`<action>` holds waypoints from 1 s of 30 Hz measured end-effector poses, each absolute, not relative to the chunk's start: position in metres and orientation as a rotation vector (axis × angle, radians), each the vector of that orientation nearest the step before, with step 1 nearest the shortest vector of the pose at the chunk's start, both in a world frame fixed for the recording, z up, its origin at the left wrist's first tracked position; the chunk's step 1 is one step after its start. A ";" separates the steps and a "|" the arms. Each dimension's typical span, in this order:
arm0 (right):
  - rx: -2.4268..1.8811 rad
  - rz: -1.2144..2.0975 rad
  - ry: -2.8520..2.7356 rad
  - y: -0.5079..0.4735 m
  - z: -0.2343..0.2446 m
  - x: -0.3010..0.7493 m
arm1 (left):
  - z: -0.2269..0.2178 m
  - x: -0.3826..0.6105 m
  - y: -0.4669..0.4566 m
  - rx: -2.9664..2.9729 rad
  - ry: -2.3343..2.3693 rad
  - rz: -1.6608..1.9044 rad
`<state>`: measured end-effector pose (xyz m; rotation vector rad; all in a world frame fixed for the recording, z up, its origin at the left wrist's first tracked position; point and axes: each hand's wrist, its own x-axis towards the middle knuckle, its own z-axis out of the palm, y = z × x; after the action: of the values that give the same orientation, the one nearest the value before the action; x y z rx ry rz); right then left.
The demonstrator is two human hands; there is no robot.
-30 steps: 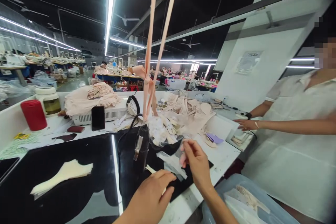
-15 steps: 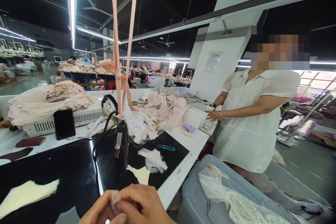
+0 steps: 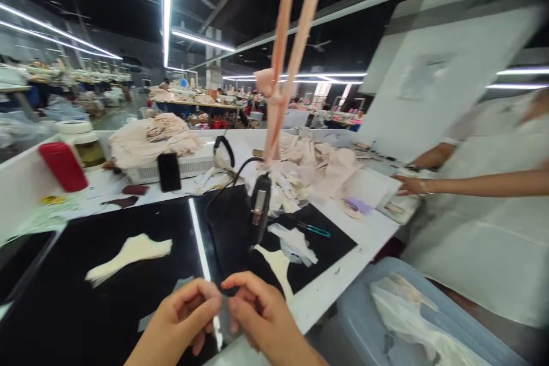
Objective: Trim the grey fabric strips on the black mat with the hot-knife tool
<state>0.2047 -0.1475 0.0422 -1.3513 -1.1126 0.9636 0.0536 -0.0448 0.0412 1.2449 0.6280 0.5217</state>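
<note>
My left hand (image 3: 182,314) and my right hand (image 3: 257,311) meet low in the middle, over the near edge of the black work surface (image 3: 107,291). Both pinch with thumb and forefinger at the same small thing between them; it is too small and blurred to name. Just beyond them a black hand tool (image 3: 259,209) hangs from pink fabric straps (image 3: 287,68), with a black cord looping behind it. Cream fabric pieces (image 3: 128,254) and white scraps (image 3: 295,243) lie on the black surface, beside teal snips (image 3: 315,230).
A co-worker in a white top (image 3: 480,229) stands at the right, a hand (image 3: 407,184) on the white table. A grey-blue bin (image 3: 412,320) with fabric sits low right. A pile of pink fabric (image 3: 150,143), a black phone (image 3: 168,171), a red cup (image 3: 63,166) and a jar stand further back.
The view swung to the right and back left. My hands came together from the scraps to the near table edge and now pinch something small between them.
</note>
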 end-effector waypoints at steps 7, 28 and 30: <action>-1.476 1.124 -0.968 -0.151 0.016 0.221 | 0.049 0.040 -0.033 1.198 0.708 0.554; -1.442 1.429 -0.637 -0.138 0.014 0.208 | 0.026 0.016 -0.018 0.935 0.817 0.544; -1.364 1.501 -0.572 -0.137 0.015 0.205 | 0.026 0.015 -0.018 0.911 0.823 0.545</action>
<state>0.2053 -0.1370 0.0148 -1.3636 -0.5719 1.5010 0.0153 -0.0175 0.0256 0.9114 0.8227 0.5452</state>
